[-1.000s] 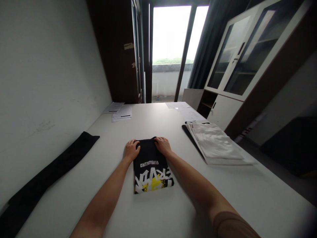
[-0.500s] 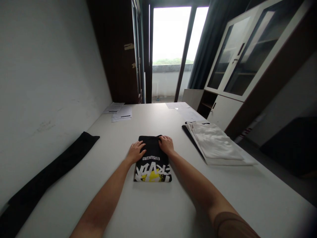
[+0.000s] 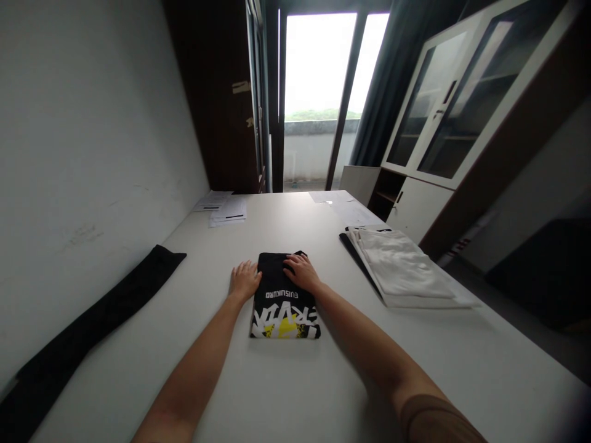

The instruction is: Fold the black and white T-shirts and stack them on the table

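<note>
- Both of your hands are lying palm down with their fingers loosely spread; neither is pinching anything.
- Your left hand (image 3: pixel 245 280) is resting on the worktop (image 3: pixel 268 387), just beside the folded black garment (image 3: pixel 282 304), with its thumb touching the left edge.
- Your right hand (image 3: pixel 301 272) is lying over the garment's far right part, its fingers pointing left across the cloth.
- The garment is lying flat in the middle of the worktop, between your forearms, with small white lettering across its middle and larger white lettering and a yellow patch filling its near end.
- A brown sleeve (image 3: pixel 429 418) is covering your right upper arm.
- To the right, well apart from your hands, a stack of folded white cloth (image 3: pixel 401 264) is lying with black cloth (image 3: pixel 362 261) showing along its left side.
- To the left, a long black cloth (image 3: pixel 106 307) is stretching along the wall (image 3: pixel 83 184).
- Paper sheets (image 3: pixel 228 210) are lying at the far left, and more papers (image 3: pixel 351 212) are lying at the far right.
- Beyond the worktop, a glass door (image 3: pixel 318 67) is letting in daylight.
</note>
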`<state>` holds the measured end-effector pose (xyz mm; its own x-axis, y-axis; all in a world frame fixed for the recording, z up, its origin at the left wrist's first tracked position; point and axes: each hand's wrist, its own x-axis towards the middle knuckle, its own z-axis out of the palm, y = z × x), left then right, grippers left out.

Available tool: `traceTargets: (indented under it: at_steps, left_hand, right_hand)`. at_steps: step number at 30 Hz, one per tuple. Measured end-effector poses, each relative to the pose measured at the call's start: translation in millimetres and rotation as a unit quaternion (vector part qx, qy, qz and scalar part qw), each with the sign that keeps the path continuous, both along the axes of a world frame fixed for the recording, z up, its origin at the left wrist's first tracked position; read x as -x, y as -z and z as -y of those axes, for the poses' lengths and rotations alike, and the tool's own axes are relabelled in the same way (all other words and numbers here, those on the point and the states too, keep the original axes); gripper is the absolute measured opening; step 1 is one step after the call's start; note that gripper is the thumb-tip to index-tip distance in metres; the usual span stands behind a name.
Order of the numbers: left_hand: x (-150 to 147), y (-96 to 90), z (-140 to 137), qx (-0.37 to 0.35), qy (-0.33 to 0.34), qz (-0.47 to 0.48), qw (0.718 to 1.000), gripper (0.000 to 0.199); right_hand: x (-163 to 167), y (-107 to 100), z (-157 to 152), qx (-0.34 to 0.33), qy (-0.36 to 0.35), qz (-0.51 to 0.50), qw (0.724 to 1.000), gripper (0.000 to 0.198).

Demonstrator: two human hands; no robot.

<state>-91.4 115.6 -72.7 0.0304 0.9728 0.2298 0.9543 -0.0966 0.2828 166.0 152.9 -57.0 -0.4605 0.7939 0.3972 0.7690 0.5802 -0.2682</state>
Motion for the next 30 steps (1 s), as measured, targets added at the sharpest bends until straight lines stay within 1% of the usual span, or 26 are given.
traceTargets:
  at_steps: [2, 6, 11, 16, 18, 20, 26, 30]
  left_hand:
    - [2.8, -1.7, -1.8, -0.009, -0.004, 0.026, 1.0, 0.039]
    - [10.3, -2.3, -8.7, -0.044, 0.01, 0.102, 0.994, 0.029]
    - [17.1, 0.0, -16.2, -0.067, 0.0, 0.139, 0.988, 0.03]
    - [21.3, -1.3, -17.5, -0.084, -0.017, 0.169, 0.982, 0.031]
    - [21.5, -2.1, -16.9, -0.086, -0.019, 0.175, 0.981, 0.03]
    - [20.8, -2.6, -16.1, -0.085, -0.019, 0.178, 0.98, 0.029]
    - [17.3, -4.4, -13.1, -0.081, -0.01, 0.179, 0.98, 0.028]
    - [11.3, -6.3, -10.0, -0.081, 0.02, 0.177, 0.981, 0.027]
  right_hand:
    - [3.7, -3.3, 4.6, -0.003, -0.033, 0.005, 0.999, 0.032]
    - [11.5, -9.8, 13.9, 0.007, -0.113, 0.006, 0.994, 0.034]
    - [18.2, -15.3, 22.6, 0.009, -0.215, -0.006, 0.977, 0.036]
    - [24.3, -17.9, 30.3, 0.01, -0.261, -0.012, 0.965, 0.045]
    - [26.5, -17.6, 31.8, 0.011, -0.261, -0.011, 0.965, 0.045]
    - [27.9, -15.8, 31.0, 0.011, -0.243, -0.011, 0.97, 0.045]
    - [26.8, -4.4, 19.9, 0.017, -0.141, 0.0, 0.99, 0.037]
    - [22.7, 0.7, 13.1, 0.013, -0.087, 0.0, 0.996, 0.037]
